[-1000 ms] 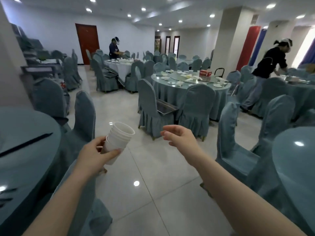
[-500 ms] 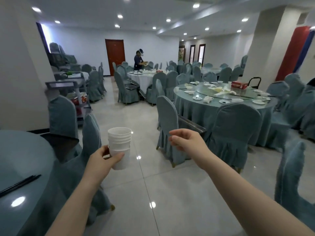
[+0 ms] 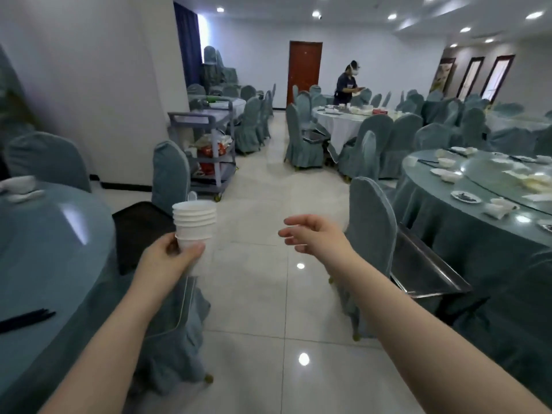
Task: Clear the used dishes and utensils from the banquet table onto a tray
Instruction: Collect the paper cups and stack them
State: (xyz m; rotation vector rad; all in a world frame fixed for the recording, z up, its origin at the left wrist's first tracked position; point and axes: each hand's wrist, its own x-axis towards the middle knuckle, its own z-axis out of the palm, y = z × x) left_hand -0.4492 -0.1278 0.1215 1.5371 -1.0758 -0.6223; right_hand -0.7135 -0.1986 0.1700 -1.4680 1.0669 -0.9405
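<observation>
Across the middle of the frame we see a pale, glossy tiled floor running up toward a brown door in the upper centre. At the right edge sits a round banquet table in a grey-blue cloth, its top strewn with small white bowls and plates around a glass turntable. At the lower left edge is another round table in the same grey-blue cloth, with black chopsticks lying on it and a white bowl with a spoon at its far side. Chairs in grey-blue covers stand around both. A grey service trolley with shelves stands by the white wall, left of centre, holding reddish and white items we cannot make out. A person in dark clothes bends over a white-clothed table in the upper centre.

Our left hand, lower left of centre, grips the bottom cup of a stack of white disposable cups, held upright over the floor. Our right hand, centre frame, hangs empty with fingers loosely extended, well apart from the cups.
</observation>
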